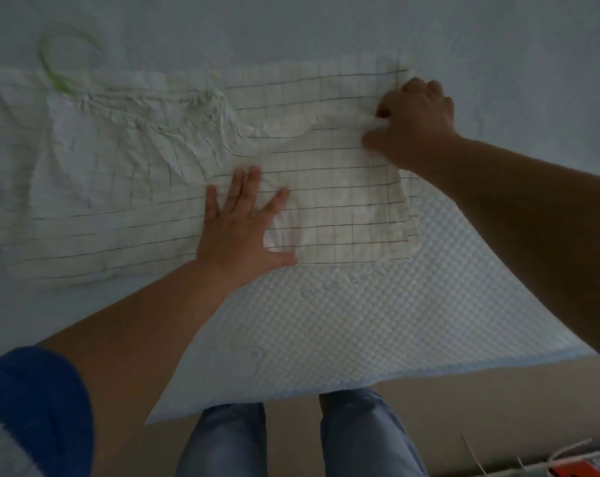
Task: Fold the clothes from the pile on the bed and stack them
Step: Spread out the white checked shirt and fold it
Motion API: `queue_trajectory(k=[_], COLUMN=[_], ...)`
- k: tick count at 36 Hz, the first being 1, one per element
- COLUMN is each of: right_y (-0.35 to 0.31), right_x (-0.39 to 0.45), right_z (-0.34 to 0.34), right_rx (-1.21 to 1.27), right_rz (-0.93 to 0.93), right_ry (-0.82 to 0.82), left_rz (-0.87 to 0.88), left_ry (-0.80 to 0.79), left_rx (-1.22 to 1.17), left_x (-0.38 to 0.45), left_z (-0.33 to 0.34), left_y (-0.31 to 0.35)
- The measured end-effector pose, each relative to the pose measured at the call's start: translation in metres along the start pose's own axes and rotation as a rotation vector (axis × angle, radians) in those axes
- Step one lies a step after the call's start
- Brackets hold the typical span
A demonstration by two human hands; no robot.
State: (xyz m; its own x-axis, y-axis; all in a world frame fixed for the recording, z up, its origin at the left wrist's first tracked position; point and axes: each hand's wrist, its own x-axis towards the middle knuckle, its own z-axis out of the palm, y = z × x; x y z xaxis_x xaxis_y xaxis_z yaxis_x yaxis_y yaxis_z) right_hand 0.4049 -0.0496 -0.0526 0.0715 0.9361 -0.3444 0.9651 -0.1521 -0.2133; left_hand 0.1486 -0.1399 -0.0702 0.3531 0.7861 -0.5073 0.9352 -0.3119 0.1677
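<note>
The checked garment (195, 173) lies lengthwise left-right near the bed (326, 321) edge; left hand (240, 228) presses flat, right hand (415, 122) pinches its right end.

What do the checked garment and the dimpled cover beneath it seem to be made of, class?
Garment: likely thin woven cotton, matte; it creases finely and gathers into small pleats, with a dark printed or woven grid. Cover: probably quilted or embossed fabric, white and matte, judging by its regular raised dots; the fibre cannot be told.
</note>
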Motion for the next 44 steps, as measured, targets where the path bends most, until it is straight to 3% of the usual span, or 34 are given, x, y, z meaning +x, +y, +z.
queue_trajectory(k=[3,6,12,18,22,29,35,38,44], right_y=[0.005,0.011,0.024,0.032,0.04,0.052,0.041,0.032,0.024], right_x=[-0.001,-0.009,-0.023,-0.061,-0.089,-0.121,-0.12,-0.101,-0.069], right_z=[-0.006,-0.011,-0.015,-0.008,0.007,0.017,0.013,0.01,0.009], right_rx=[0.249,0.477,0.518,0.545,0.637,0.713,0.502,0.598,0.852], right_rz=[0.035,0.177,0.278,0.304,0.375,0.492,0.454,0.561,0.641], right_ry=[-0.056,-0.21,-0.517,-0.737,-0.726,-0.549,-0.116,-0.128,-0.199], left_rz=[0.023,0.047,0.024,0.011,-0.001,-0.015,0.0,-0.014,-0.024], left_ry=[-0.014,-0.042,-0.061,0.037,0.026,0.015,0.095,0.151,0.014], left_rx=[0.014,0.048,0.009,-0.063,-0.039,-0.002,-0.008,-0.005,-0.017], left_x=[0.0,-0.001,-0.001,0.01,0.028,0.046,0.046,0.046,0.058], left_z=[-0.002,-0.002,-0.005,-0.016,-0.016,-0.015,-0.017,-0.016,-0.008], left_y=[0.003,0.007,0.013,0.021,0.031,0.032,0.038,0.038,0.028])
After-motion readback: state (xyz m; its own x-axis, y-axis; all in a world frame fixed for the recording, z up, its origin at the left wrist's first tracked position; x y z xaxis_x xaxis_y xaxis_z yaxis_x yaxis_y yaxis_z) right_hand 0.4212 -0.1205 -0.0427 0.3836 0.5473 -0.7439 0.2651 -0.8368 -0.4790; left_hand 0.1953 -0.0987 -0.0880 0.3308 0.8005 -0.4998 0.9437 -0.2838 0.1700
